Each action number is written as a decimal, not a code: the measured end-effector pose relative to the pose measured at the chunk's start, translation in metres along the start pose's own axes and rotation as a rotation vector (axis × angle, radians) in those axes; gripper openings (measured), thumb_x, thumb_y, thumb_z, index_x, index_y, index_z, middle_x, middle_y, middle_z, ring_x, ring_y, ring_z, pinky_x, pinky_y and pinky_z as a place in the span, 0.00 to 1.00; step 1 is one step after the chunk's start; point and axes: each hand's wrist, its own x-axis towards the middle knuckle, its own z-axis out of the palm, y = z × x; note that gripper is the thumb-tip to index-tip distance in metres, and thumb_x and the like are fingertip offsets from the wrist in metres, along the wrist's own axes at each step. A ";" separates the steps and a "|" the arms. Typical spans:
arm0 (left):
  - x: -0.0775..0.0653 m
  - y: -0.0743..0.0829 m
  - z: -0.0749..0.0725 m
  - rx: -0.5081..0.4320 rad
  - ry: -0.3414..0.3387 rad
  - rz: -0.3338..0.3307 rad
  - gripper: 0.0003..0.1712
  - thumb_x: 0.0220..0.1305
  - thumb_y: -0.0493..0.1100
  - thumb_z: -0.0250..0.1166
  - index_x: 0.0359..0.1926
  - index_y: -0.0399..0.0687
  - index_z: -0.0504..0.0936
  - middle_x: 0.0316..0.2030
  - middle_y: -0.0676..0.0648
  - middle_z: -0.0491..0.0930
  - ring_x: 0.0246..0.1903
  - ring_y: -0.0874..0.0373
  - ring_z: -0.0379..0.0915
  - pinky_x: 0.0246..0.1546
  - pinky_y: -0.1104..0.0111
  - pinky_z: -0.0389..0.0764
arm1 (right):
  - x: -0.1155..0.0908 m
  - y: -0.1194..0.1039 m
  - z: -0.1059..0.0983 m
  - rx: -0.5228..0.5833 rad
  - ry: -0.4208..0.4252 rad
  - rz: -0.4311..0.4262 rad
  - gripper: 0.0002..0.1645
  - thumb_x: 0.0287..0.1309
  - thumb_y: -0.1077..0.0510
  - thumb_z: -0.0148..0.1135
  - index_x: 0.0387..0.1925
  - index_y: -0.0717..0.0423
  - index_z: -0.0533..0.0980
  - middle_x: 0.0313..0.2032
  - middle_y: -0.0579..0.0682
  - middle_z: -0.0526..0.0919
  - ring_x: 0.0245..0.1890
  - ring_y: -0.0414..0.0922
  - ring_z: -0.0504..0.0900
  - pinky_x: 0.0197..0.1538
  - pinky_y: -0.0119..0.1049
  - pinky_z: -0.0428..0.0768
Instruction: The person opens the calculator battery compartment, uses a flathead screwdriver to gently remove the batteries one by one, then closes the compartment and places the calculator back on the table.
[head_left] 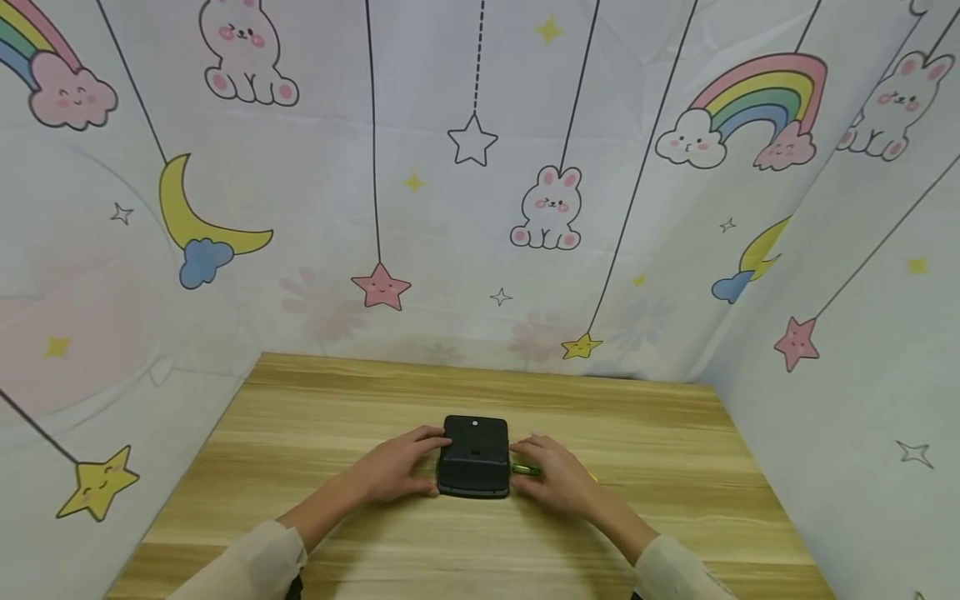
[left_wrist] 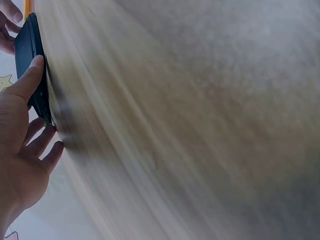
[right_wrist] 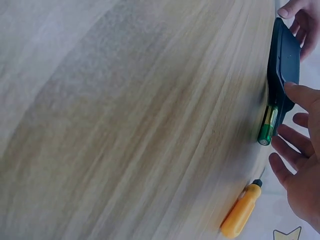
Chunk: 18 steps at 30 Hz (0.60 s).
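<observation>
A black flat plastic device (head_left: 474,454) with a raised section and a small pale dot lies on the wooden table between the hands. My left hand (head_left: 397,467) holds its left side, thumb at the near corner and a finger over the top. On the right side, my right hand (head_left: 555,475) grips the edge with thumb and fingertips. In the right wrist view, a green battery (right_wrist: 268,125) lies against the device, beside the right fingers. Part of the device's far side is hidden in both wrist views.
A screwdriver with a yellow handle (right_wrist: 241,211) lies on the wooden table (head_left: 337,400) to the right, mostly hidden behind the right hand in the head view. White cloth walls (head_left: 450,217) printed with stars and rabbits rise along the table's back and sides.
</observation>
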 end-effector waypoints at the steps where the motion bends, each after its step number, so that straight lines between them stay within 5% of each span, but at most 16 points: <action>1: 0.000 0.000 0.000 -0.002 -0.003 -0.002 0.44 0.65 0.56 0.77 0.77 0.49 0.71 0.76 0.42 0.67 0.72 0.41 0.69 0.66 0.45 0.76 | 0.000 0.000 0.001 0.000 0.003 -0.004 0.30 0.66 0.50 0.75 0.64 0.58 0.81 0.59 0.52 0.84 0.65 0.56 0.80 0.66 0.57 0.78; 10: 0.002 -0.001 0.000 0.000 -0.020 -0.015 0.44 0.66 0.55 0.77 0.78 0.49 0.71 0.76 0.42 0.66 0.71 0.41 0.70 0.64 0.46 0.77 | 0.001 0.000 0.005 0.045 -0.024 0.022 0.31 0.65 0.53 0.75 0.66 0.59 0.79 0.61 0.53 0.83 0.66 0.55 0.79 0.72 0.56 0.72; 18: 0.002 -0.002 0.002 0.022 -0.020 -0.028 0.45 0.66 0.57 0.76 0.78 0.50 0.71 0.76 0.41 0.67 0.70 0.41 0.71 0.64 0.46 0.77 | 0.002 -0.001 0.010 0.035 -0.022 0.023 0.31 0.64 0.55 0.76 0.66 0.59 0.79 0.62 0.54 0.83 0.65 0.53 0.80 0.66 0.54 0.78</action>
